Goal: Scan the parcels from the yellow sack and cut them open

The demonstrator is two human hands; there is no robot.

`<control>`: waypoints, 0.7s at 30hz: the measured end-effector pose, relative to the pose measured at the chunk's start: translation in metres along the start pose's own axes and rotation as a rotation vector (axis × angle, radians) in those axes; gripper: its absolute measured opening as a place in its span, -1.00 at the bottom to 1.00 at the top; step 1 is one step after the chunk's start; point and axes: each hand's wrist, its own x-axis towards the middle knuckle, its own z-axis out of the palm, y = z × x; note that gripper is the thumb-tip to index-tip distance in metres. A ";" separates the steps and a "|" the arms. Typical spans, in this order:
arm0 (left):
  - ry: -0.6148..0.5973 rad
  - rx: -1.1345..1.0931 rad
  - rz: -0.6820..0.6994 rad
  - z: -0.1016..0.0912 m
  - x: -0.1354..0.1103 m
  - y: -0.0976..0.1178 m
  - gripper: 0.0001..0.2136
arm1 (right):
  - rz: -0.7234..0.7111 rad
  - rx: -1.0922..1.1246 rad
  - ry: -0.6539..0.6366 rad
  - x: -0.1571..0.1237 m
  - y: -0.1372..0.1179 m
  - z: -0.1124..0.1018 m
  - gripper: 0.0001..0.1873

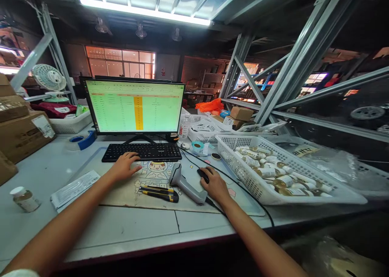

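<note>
My left hand (124,166) rests on the desk mat just in front of the black keyboard (142,151), fingers loosely curled, touching its near edge and holding nothing. My right hand (214,184) lies over a black computer mouse (203,174), fingers wrapped on it. Between my hands lie a grey barcode scanner (187,184) and a yellow-and-black utility knife (159,194). Behind the keyboard a monitor (135,107) shows a green spreadsheet with an orange column.
A white basket (243,175) of small labelled bottles stands right of the mouse. More baskets (206,133), tape rolls (197,146) and a blue tape dispenser (80,140) sit behind. Cardboard boxes (21,133) stack at left. A small bottle (24,199) and papers (74,189) lie near left.
</note>
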 end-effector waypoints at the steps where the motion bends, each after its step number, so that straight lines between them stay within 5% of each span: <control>1: -0.001 -0.008 -0.017 -0.004 -0.015 -0.005 -0.51 | -0.003 -0.001 0.000 0.000 0.000 0.001 -0.56; 12: 0.164 0.036 -0.368 -0.029 -0.140 -0.075 -0.50 | 0.004 -0.010 0.000 0.002 0.000 0.002 -0.58; 21: 0.192 0.032 -0.497 -0.030 -0.149 -0.082 -0.50 | -0.006 -0.001 0.023 0.001 0.003 0.002 -0.59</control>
